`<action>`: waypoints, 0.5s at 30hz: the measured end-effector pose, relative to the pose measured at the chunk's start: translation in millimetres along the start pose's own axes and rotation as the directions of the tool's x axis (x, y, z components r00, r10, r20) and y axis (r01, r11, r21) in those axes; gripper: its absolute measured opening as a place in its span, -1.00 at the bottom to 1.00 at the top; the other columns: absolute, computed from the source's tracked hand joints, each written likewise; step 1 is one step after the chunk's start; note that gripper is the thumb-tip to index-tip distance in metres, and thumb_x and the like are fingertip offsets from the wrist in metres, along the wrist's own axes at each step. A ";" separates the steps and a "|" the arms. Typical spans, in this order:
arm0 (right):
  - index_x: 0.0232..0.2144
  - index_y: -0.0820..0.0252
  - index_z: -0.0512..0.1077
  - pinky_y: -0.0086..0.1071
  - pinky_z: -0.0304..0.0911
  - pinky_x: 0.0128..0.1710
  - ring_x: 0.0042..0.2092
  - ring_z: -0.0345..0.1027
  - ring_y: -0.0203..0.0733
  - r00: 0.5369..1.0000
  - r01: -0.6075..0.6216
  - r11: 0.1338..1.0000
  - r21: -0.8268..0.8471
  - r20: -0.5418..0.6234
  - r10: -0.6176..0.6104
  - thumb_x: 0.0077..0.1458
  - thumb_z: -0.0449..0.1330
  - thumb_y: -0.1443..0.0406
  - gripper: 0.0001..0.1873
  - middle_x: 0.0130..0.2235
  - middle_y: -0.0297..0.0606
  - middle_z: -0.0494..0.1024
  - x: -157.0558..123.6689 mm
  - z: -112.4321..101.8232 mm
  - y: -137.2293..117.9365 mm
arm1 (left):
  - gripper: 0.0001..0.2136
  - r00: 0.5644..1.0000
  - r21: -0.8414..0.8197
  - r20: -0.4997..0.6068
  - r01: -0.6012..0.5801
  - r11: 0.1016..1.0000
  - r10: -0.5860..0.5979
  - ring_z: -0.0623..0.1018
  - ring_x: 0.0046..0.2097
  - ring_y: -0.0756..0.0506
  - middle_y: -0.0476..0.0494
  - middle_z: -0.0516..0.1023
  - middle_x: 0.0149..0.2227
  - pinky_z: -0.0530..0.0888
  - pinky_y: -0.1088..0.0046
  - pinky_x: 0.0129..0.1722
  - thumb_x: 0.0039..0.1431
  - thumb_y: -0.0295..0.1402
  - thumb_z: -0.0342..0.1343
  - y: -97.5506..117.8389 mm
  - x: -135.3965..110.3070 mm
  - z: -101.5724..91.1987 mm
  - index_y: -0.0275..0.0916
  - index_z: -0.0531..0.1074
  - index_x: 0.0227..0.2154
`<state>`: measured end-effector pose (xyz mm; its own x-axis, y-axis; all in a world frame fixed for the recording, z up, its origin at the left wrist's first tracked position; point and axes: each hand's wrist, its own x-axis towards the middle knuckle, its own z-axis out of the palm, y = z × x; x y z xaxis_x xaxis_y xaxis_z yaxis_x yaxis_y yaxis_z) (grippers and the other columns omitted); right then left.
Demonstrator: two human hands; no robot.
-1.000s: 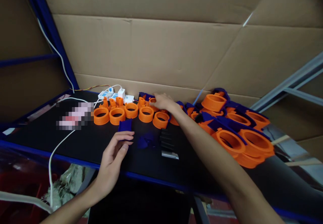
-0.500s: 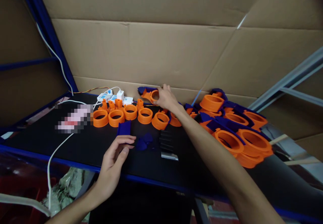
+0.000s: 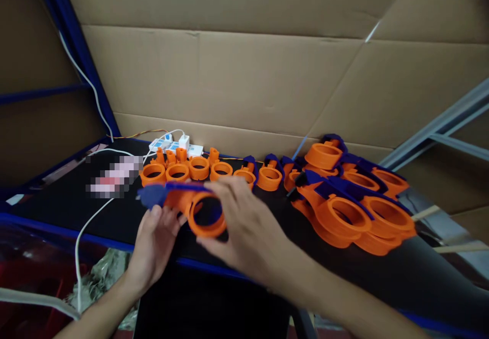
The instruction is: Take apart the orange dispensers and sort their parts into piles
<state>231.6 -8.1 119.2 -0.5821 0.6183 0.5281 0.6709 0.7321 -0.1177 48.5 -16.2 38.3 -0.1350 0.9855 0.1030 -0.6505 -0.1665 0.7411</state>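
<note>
My right hand (image 3: 248, 232) is closed round the ring end of an orange and blue tape dispenser (image 3: 178, 199), held above the front of the table. The dispenser's dark blue end points left and is slightly blurred. Just below that end is my left hand (image 3: 156, 242), its thumb up and its fingers apart; whether it touches the dispenser I cannot make out. Behind them stands a row of orange ring parts (image 3: 199, 168), some without blue pieces. Farther right in the row is a dispenser with a blue plate (image 3: 269, 177).
On the right, several orange and blue dispensers (image 3: 349, 216) lie stacked. A white power strip (image 3: 194, 150) with a plugged-in charger sits at the back, against the cardboard wall (image 3: 229, 74). A white cable (image 3: 78, 247) hangs over the table's left front edge.
My right hand has brought the dispenser from the back of the table toward the front and left. My left hand has shifted slightly left and turned palm upward beneath it.
</note>
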 end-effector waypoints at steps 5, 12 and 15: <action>0.12 0.22 0.31 -0.08 0.45 -0.07 -0.04 0.42 0.02 0.998 0.047 0.998 0.041 0.049 -0.049 0.20 0.23 0.05 -0.45 -0.03 -0.05 0.54 -22.5 -3.9 -32.1 | -0.73 0.974 0.002 -0.043 0.223 0.975 -0.223 0.63 -0.14 -0.16 -0.13 0.65 -0.22 0.57 0.37 -0.12 0.24 -0.13 0.17 5.9 -20.2 5.4 -0.20 0.58 -0.17; 0.00 0.30 0.46 -0.23 0.46 -0.22 -0.13 0.49 -0.07 0.984 0.171 0.975 -0.144 0.075 -0.162 0.33 0.03 0.38 -0.71 -0.12 -0.06 0.60 -15.6 11.5 -22.3 | -0.74 0.981 0.072 -0.003 0.192 0.979 -0.192 0.64 -0.14 -0.19 -0.12 0.65 -0.17 0.58 0.32 -0.14 0.15 -0.22 0.27 -14.3 -25.0 0.8 -0.15 0.53 -0.11; 0.03 0.32 0.45 -0.27 0.46 -0.28 -0.18 0.50 -0.09 0.978 0.208 0.964 -0.164 0.067 -0.199 0.31 0.01 0.44 -0.67 -0.16 -0.06 0.61 -18.4 13.9 -16.5 | -0.74 0.992 0.169 -0.040 0.123 0.978 -0.118 0.65 -0.17 -0.23 -0.12 0.66 -0.24 0.60 0.26 -0.16 0.16 -0.19 0.23 -15.9 -25.6 0.1 -0.16 0.54 -0.13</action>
<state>224.9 -27.5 99.8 -0.7338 0.4777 0.4831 0.6013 0.7876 0.1347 62.4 -38.8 24.0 -0.0871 0.9961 -0.0114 -0.5266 -0.0364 0.8493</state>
